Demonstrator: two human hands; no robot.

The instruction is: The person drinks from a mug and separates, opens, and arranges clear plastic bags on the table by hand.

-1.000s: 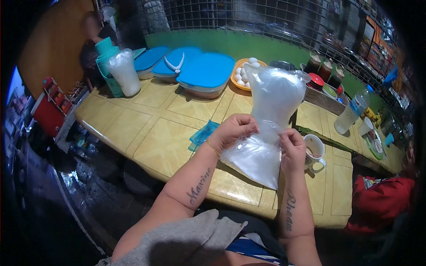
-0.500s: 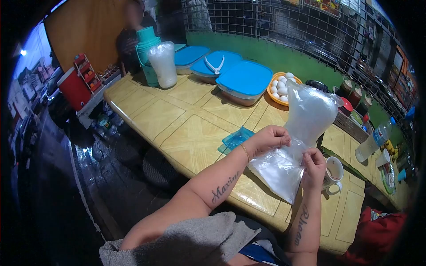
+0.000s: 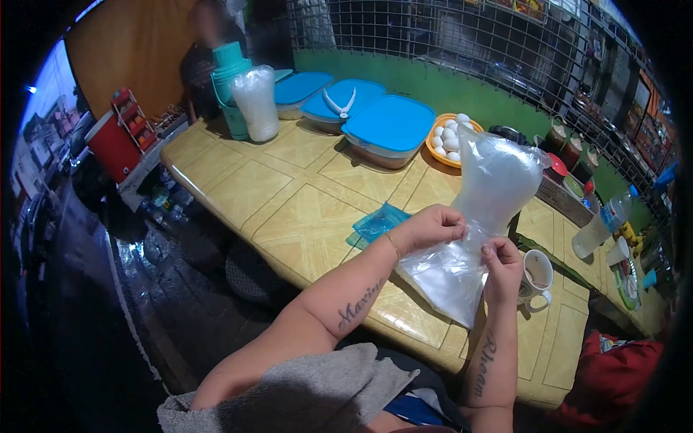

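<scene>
My left hand (image 3: 439,224) pinches clear plastic near its gathered middle, thumb against fingers. Close by on the right, my right hand (image 3: 503,261) is closed in a pinch on the same plastic. Below and between the hands, a clear plastic bag (image 3: 446,280) spreads flat and shiny over the table edge. Just beyond them stands a puffed bundle of clear plastic (image 3: 498,173); whether it joins the flat bag is hard to see. A white mug (image 3: 535,278) with some brown liquid is beside my right hand. Blue plastic (image 3: 379,225) lies left of my left wrist.
Blue-lidded containers (image 3: 390,124), with white tongs (image 3: 339,105) on one, line the back of the table (image 3: 281,209). An orange basket of eggs (image 3: 447,144) is beside them. A teal jug (image 3: 232,94) stands far left, a plastic bottle (image 3: 603,224) right. Another person (image 3: 209,65) is behind.
The view has shifted slightly, so most things appear a little further left. Both hands keep their pinch on the plastic, and the flat bag's creases have changed slightly.
</scene>
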